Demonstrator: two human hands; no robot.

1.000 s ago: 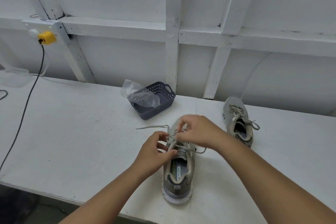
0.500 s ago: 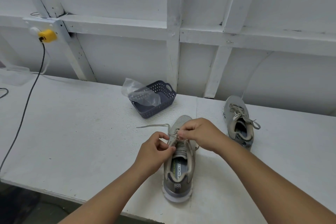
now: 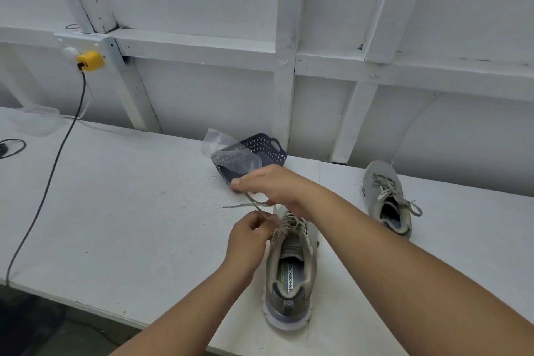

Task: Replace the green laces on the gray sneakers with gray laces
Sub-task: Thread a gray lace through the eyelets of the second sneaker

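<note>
A gray sneaker [image 3: 290,277] stands on the white table [image 3: 121,211] in front of me, heel toward me, with a gray lace [image 3: 254,204] threaded through its eyelets. My left hand [image 3: 250,235] pinches the sneaker's left eyelet edge beside the lace. Above the toe, my right hand [image 3: 273,186] pinches the gray lace and holds it taut up to the left. The lace's loose end lies flat on the table left of the toe. A second gray sneaker [image 3: 387,199] with a gray lace sits at the right, apart from both hands.
A dark blue basket [image 3: 267,150] with a clear plastic bag [image 3: 225,153] in it stands behind my right hand near the wall. A black cable [image 3: 49,182] runs from a yellow plug [image 3: 89,61] across the table's left side. The table's front edge is close to me.
My right hand has lifted from the sneaker's eyelets up and to the left, drawing the lace out. My left hand has stayed at the sneaker's left side.
</note>
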